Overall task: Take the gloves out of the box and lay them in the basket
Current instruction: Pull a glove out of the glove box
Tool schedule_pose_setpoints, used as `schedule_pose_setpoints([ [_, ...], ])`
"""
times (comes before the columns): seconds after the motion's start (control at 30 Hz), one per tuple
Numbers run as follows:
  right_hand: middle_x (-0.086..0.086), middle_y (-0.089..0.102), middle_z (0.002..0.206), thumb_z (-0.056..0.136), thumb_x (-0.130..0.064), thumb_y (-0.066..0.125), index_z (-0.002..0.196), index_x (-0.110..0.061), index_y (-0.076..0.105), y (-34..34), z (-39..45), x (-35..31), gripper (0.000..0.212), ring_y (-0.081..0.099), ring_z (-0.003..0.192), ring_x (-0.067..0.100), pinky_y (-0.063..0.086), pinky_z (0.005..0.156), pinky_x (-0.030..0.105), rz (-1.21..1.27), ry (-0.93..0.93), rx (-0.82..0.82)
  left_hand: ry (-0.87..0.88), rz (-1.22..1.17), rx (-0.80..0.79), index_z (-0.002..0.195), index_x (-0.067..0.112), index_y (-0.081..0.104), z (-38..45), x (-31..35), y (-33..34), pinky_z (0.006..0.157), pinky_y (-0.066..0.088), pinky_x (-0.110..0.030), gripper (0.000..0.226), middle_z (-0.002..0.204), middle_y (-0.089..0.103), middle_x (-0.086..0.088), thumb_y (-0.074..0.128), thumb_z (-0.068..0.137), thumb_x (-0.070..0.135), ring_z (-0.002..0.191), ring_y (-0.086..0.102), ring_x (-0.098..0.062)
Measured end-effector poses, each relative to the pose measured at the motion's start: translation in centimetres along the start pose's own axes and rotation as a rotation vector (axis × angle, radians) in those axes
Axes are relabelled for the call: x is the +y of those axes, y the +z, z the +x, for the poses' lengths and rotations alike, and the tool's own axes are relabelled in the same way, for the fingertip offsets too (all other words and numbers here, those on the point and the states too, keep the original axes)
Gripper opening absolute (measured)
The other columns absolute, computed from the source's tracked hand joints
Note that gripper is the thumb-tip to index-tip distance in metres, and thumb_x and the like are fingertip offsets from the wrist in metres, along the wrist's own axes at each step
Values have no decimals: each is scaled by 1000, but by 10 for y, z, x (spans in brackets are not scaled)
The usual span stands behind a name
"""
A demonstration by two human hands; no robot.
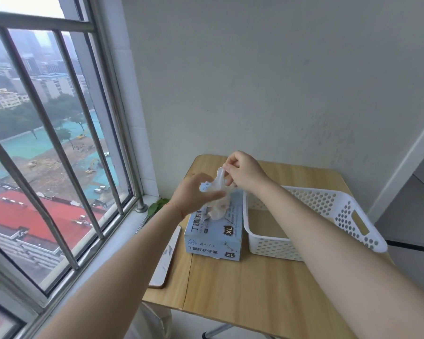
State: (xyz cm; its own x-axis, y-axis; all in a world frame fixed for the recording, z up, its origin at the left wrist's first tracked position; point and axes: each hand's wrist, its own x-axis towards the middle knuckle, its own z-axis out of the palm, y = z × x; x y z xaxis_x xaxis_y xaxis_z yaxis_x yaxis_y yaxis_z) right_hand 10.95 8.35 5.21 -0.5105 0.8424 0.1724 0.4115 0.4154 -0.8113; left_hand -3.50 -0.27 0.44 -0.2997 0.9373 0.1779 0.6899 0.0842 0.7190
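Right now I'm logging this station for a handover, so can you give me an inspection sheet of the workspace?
Surface: wooden table, against the wall by a window.
Job's things: glove box open on top; one glove partly drawn out; white basket beside the box, no gloves seen inside.
Clutter: flat white board at the table's left edge.
Grip: right hand pinches the glove; left hand touches it, fingers relaxed.
Cables: nothing seen.
Surroundings: barred window, green leaves.

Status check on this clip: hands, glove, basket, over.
Right hand pinches glove, drawn partly out of box. Left hand at box opening, fingers blurred, grip unclear. Basket beside box holds no gloves. Nothing in the way.
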Motion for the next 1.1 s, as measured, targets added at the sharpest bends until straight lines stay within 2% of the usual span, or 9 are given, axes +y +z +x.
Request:
schedule_pose_setpoints([
  [0.07, 3, 68, 80, 99, -17, 50, 86, -17, 51, 1, 2, -3, 12, 64, 59, 15, 49, 60, 29, 7, -7, 1, 30, 15, 81, 94, 28, 66, 6, 1, -4, 69, 38, -12, 24, 94, 62, 16, 77, 80, 44, 87, 56, -2],
  [0.17, 6, 68, 78, 98, -17, 51, 87, -17, 52, 3, 5, -7, 12, 63, 61, 16, 50, 61, 30, 13, -36, 0, 47, 5, 108, 80, 26, 68, 11, 6, -8, 69, 45, -16, 11, 80, 65, 17, 74, 85, 33, 76, 58, 5],
  [0.27, 5, 67, 88, 93, -15, 55, 92, -19, 54, 1, 7, -7, 4, 65, 67, 16, 49, 63, 31, 35, -37, -50, 70, -23, 197, 78, 22, 69, 15, 12, -11, 67, 44, -13, 10, 74, 63, 18, 70, 87, 24, 72, 58, 3],
  [0.37, -2, 64, 102, 83, -22, 66, 111, -21, 57, -2, 6, -4, 30, 65, 86, 15, 51, 70, 28, -17, 11, -205, 102, -94, 255, 81, 19, 69, 17, 17, -16, 65, 43, -10, 7, 76, 64, 13, 70, 88, 20, 70, 56, 3],
  [0.53, 4, 60, 75, 89, -21, 64, 89, 0, 65, 3, 3, 1, 22, 54, 66, 16, 41, 59, 27, -75, -1, -134, 99, -232, 296, 87, 20, 67, 22, 30, -22, 70, 49, -24, 3, 79, 65, 7, 70, 88, 21, 73, 59, -10],
  [0.63, 2, 57, 70, 88, -18, 61, 78, -2, 62, 1, 6, 3, 19, 48, 64, 17, 37, 59, 28, -57, -11, -57, -32, -205, 67, 113, 22, 60, 17, 24, -20, 72, 49, -23, 37, 97, 63, 2, 76, 82, 34, 84, 60, -13],
  [0.77, -26, 53, 52, 85, -11, 55, 75, 6, 53, 2, 9, 4, 20, 39, 63, 17, 29, 58, 27, -78, 11, -38, -135, -105, -173, 141, 23, 36, 6, 7, -6, 92, 49, -30, 89, 121, 54, -1, 87, 69, 40, 107, 58, -18],
  [0.9, 22, 62, 83, 87, -15, 50, 82, 7, 51, 3, 16, 1, 23, 53, 68, 42, 36, 58, 30, -4, -4, 90, -77, 44, -168, 144, 24, 28, 0, -1, 12, 93, 48, -38, 106, 126, 49, 1, 89, 60, 46, 111, 52, -23],
  [1.1, 29, 62, 91, 90, -19, 47, 90, 9, 49, -9, 21, -15, 28, 63, 80, 43, 53, 65, 49, 12, -31, 184, -85, 255, -78, 143, 25, 29, 6, -12, 16, 85, 52, -40, 94, 125, 56, -3, 81, 67, 48, 104, 58, -26],
])
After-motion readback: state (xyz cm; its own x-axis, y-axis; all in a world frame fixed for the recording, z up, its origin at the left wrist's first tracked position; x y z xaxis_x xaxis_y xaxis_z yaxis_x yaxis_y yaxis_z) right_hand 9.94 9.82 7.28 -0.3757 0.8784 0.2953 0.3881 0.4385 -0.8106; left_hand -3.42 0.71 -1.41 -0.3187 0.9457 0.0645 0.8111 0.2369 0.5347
